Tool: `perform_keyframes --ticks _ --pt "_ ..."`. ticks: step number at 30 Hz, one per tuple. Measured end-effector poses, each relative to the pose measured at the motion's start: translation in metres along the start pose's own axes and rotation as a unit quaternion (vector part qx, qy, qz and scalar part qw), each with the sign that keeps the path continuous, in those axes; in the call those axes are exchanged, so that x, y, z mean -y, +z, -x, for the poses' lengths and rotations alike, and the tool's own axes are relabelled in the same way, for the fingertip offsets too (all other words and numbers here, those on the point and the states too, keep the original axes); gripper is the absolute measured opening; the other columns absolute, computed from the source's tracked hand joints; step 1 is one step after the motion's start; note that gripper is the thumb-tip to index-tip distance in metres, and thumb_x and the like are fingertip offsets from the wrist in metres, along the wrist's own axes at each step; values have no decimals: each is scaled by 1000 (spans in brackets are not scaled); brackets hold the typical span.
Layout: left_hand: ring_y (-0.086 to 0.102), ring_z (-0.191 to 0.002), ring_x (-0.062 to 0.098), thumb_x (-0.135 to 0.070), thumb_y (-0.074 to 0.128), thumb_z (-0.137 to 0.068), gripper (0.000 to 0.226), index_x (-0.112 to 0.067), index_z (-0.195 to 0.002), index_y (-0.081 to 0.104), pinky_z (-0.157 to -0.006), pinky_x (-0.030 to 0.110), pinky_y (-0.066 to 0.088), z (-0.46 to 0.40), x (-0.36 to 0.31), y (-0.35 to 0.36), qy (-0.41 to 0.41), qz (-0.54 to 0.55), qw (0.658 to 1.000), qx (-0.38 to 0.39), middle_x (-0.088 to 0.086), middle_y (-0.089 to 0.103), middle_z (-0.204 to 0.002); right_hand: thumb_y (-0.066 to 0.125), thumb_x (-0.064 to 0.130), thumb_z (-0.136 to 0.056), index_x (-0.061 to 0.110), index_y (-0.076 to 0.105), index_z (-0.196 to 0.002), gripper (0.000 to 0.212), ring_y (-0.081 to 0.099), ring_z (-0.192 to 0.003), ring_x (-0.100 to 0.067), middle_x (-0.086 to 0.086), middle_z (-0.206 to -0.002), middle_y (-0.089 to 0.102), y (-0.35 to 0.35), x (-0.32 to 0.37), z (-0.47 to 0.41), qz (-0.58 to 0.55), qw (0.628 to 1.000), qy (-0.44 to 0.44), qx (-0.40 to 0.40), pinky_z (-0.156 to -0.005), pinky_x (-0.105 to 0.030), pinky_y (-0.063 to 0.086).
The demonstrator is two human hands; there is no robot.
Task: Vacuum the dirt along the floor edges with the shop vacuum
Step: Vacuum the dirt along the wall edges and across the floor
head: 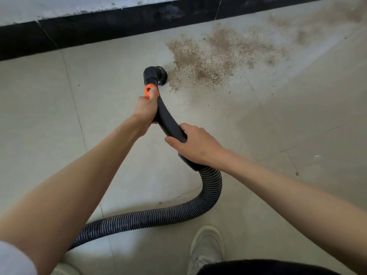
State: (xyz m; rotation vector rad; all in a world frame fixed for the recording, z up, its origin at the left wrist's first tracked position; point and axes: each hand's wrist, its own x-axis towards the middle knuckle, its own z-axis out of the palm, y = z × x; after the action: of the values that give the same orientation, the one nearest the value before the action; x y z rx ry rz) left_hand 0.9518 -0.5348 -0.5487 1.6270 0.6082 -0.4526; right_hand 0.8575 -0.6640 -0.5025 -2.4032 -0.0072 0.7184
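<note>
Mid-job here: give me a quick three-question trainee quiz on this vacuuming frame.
1. True or false: the nozzle sits at the left edge of the dirt patch.
2. Which hand grips nearest the orange collar? A) left hand B) right hand
3. Fill in: the ribbed hose loops toward the person's ____ side.

Key: 1 true; 2 A; 3 left.

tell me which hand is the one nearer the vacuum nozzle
The left hand: it grips the wand just behind the nozzle, thumb on the orange collar. The right hand holds farther back, near the ribbed hose.
</note>
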Motion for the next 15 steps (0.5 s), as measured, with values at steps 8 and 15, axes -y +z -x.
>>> perform_keyframes --ticks 8,15 --pt "47 -70 13 -45 54 -90 46 -7 -111 42 -62 27 42 61 46 17 13 -35 997 73 1 45 -83 51 55 -90 26 51 -98 30 63 -74 -15 5 -78 64 21 -26 69 -54 998 40 8 -68 -33 49" --pt "49 -76 17 -38 47 -93 40 -6 -116 38 -70 33 44 82 46 2 -12 -59 997 46 4 47 -88 55 51 -89 18 55 -96 33 64 -76 -19 0 -80 65 30 -22 82 -109 994 8 21 -75 -39 52"
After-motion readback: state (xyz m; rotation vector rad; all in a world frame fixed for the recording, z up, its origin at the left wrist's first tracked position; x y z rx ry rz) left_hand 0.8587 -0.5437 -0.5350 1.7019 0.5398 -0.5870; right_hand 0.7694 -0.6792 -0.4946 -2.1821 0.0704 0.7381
